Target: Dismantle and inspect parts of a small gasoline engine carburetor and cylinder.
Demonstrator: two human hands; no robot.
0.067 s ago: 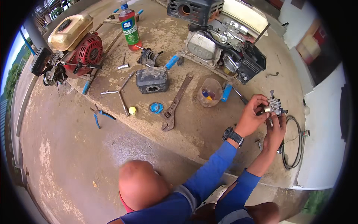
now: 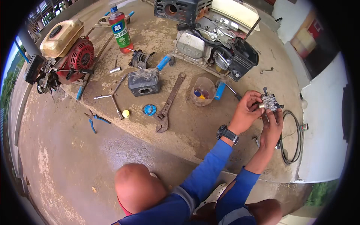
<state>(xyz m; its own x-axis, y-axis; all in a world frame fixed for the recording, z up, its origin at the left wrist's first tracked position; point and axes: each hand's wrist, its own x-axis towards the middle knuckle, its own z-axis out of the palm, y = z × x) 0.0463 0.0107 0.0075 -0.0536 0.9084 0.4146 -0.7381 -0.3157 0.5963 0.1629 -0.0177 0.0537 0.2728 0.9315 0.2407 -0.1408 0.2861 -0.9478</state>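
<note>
Far left: small engine with dirty cream tank and red round vented cover (image 2: 75, 56), sitting on the wet concrete floor (image 2: 71, 153). In front of it, open-jawed pliers with blue handles (image 2: 93, 119).

Next right: short silver socket (image 2: 115, 70), then three-armed metal wrench (image 2: 117, 107), one end just beside a small round yellow cap (image 2: 126, 113). Behind them, upright clear bottle of red liquid with green-and-blue label (image 2: 122, 32). Right of the bottle, black irregular-shaped part (image 2: 140, 59); nearer, dark boxy housing with a round hole (image 2: 144, 81). Below that, flat blue ring-shaped piece (image 2: 149, 110), beside a rusty long adjustable wrench (image 2: 171, 98), jaw end toward the person.

Center-right: second engine, grey and black with a pale tank (image 2: 193, 45), at the back. In front, cut-off clear plastic container (image 2: 210, 97) with blue and yellow bits inside. Thin-shafted screwdriver (image 2: 231, 90) lies between container and hands.

Left hand (image 2: 245, 114), black watch (image 2: 227, 135) on wrist: grip narrow, fingertips pinching a small silver carburetor-like metal part (image 2: 269, 102). Right hand (image 2: 270, 129): grip narrow too, fingers supporting same part from below. Part is above the floor.

Right edge: coiled dark cable (image 2: 300, 137), near the white wall (image 2: 324, 131).
</note>
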